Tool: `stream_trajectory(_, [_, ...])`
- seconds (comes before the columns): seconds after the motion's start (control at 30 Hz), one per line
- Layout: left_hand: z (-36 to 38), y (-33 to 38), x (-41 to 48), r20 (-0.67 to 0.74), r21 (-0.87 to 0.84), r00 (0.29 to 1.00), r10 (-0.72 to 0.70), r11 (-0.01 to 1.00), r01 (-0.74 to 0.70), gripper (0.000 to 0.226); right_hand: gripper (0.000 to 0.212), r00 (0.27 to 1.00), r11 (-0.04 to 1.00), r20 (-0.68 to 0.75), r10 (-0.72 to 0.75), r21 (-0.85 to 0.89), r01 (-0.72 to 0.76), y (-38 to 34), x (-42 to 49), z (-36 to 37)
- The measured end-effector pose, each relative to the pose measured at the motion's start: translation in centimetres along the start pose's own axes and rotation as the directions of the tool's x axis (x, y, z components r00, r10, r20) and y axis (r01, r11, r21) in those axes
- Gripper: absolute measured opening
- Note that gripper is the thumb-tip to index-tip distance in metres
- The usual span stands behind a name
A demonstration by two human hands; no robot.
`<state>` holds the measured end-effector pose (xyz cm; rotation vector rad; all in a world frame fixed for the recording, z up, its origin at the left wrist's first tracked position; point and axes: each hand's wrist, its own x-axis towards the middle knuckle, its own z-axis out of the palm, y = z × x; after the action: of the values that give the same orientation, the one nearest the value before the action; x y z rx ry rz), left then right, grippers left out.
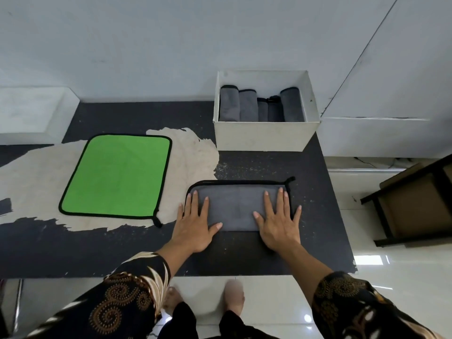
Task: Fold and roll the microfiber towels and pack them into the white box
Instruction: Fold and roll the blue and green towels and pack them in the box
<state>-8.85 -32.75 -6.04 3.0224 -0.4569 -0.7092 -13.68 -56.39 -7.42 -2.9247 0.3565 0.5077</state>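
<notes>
rolled towels (247, 106): near ends behind white box (261, 135) wall (front) | feet (233, 297): blurred

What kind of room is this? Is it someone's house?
Probably a plain workroom, though I can't be sure: a worn black table with a peeling top, bare white walls, and a white box holding rolled grey towels.

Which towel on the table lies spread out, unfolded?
The green towel, left of the grey towel, which is folded under the left hand and right hand.
</notes>
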Motion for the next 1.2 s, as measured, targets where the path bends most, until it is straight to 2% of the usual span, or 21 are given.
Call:
stream_trajectory(0.07, [-0.5, 0.0, 0.1, -0.123, -0.028, 0.992, 0.004, 1.000, -0.008, 0.077, 0.070, 1.000, 1.000, 0.021, 0.003, 0.017, -0.004, -0.2, 0.1, -0.3])
stream_trajectory(0.13, [-0.8, -0.1, 0.5, -0.164, -0.007, 0.986, 0.041, 0.999, -0.043, 0.076, 0.069, 0.999, 0.999, 0.032, 0.016, 0.047, -0.018, -0.2, 0.2, -1.0])
stream_trajectory(0.23, [-1.1, -0.3, 1.4, -0.019, 0.017, 0.995, 0.094, 0.995, -0.094, 0.080, 0.066, 0.995, 0.990, 0.035, 0.093, 0.099, -0.096, -0.4, 0.6, -2.5])
stream_trajectory(0.3, [-1.4, -0.4, 2.0, 0.086, 0.028, 0.991, 0.103, 0.994, -0.106, 0.083, 0.062, 0.978, 0.969, 0.000, 0.210, 0.133, -0.209, -0.4, 0.6, -3.5])
stream_trajectory(0.4, [-1.4, -0.3, 2.0, 0.118, 0.019, 0.989, 0.094, 0.995, -0.097, 0.085, 0.056, 0.924, 0.914, -0.070, 0.376, 0.196, -0.356, -0.2, 0.1, -4.1])
stream_trajectory(0.47, [-1.3, 0.0, 1.4, 0.058, 0.000, 0.995, 0.084, 0.996, -0.084, 0.083, 0.057, 0.898, 0.859, -0.029, 0.439, 0.305, -0.410, 0.2, -0.1, -4.2])
stream_trajectory(0.53, [-1.2, 0.5, 0.6, -0.069, 0.003, 0.991, 0.112, 0.994, -0.112, 0.079, 0.058, 0.874, 0.777, 0.071, 0.480, 0.429, -0.461, 0.6, 0.2, -4.6])
stream_trajectory(0.6, [-1.2, 1.5, -0.2, -0.155, 0.018, 0.966, 0.209, 0.978, -0.208, 0.080, 0.056, 0.840, 0.702, 0.186, 0.511, 0.474, -0.532, 0.9, 0.7, -5.3])
stream_trajectory(0.67, [-1.2, 2.7, -0.5, -0.185, -0.003, 0.941, 0.282, 0.958, -0.288, 0.085, 0.043, 0.825, 0.668, 0.248, 0.508, 0.490, -0.559, 1.4, 0.9, -5.7])
stream_trajectory(0.73, [-1.3, 4.0, -0.2, -0.200, -0.086, 0.937, 0.286, 0.947, -0.308, 0.077, 0.022, 0.843, 0.660, 0.251, 0.476, 0.531, -0.530, 1.5, 0.9, -6.2])
stream_trajectory(0.77, [-1.4, 4.7, 0.3, -0.221, -0.194, 0.943, 0.247, 0.937, -0.291, 0.069, 0.015, 0.864, 0.668, 0.217, 0.454, 0.558, -0.492, 1.4, 0.9, -6.5])
stream_trajectory(0.8, [-1.7, 5.4, 0.8, -0.224, -0.362, 0.961, 0.161, 0.902, -0.236, 0.059, 0.011, 0.890, 0.682, 0.163, 0.426, 0.589, -0.434, 1.2, 0.9, -6.9])
stream_trajectory(0.83, [-2.3, 6.2, 1.4, -0.180, -0.565, 0.982, 0.053, 0.812, -0.148, 0.048, 0.009, 0.915, 0.697, 0.095, 0.393, 0.618, -0.364, 0.8, 0.8, -7.2])
stream_trajectory(0.87, [-3.2, 6.9, 1.8, -0.101, -0.747, 0.994, -0.035, 0.663, -0.052, 0.037, 0.010, 0.934, 0.710, 0.027, 0.357, 0.642, -0.290, 0.2, 0.5, -7.5])
stream_trajectory(0.9, [-4.2, 7.6, 2.2, -0.011, -0.884, 0.997, -0.083, 0.467, 0.029, 0.031, 0.012, 0.949, 0.725, -0.038, 0.312, 0.655, -0.212, -0.6, 0.2, -7.8])
stream_trajectory(0.93, [-5.3, 8.1, 2.5, 0.079, -0.960, 0.993, -0.089, 0.260, 0.100, 0.031, 0.016, 0.962, 0.747, -0.112, 0.249, 0.654, -0.117, -1.6, -0.1, -8.0])
stream_trajectory(0.97, [-6.3, 8.3, 2.9, 0.152, -0.983, 0.987, -0.059, 0.095, 0.157, 0.037, 0.019, 0.967, 0.774, -0.188, 0.170, 0.634, -0.012, -2.5, -0.4, -7.7])
stream_trajectory(1.0, [-7.3, 8.3, 3.1, 0.195, -0.981, 0.981, -0.019, 0.001, 0.195, 0.047, 0.020, 0.964, 0.791, -0.252, 0.082, 0.604, 0.091, -3.5, -0.8, -7.5])
stream_trajectory(1.03, [-8.1, 8.0, 3.1, 0.213, -0.977, 0.977, 0.006, -0.028, 0.214, 0.052, 0.021, 0.954, 0.804, -0.300, -0.002, 0.567, 0.180, -4.6, -1.1, -7.2])
stream_trajectory(1.1, [-8.8, 7.1, 3.2, 0.209, -0.978, 0.978, -0.009, 0.027, 0.209, 0.039, 0.028, 0.928, 0.825, -0.349, -0.126, 0.482, 0.294, -6.3, -1.6, -6.2])
stream_trajectory(1.2, [-8.6, 5.5, 3.6, 0.138, -0.970, 0.975, -0.175, 0.176, 0.169, 0.006, 0.038, 0.912, 0.870, -0.394, -0.111, 0.406, 0.281, -7.9, -2.2, -4.6])
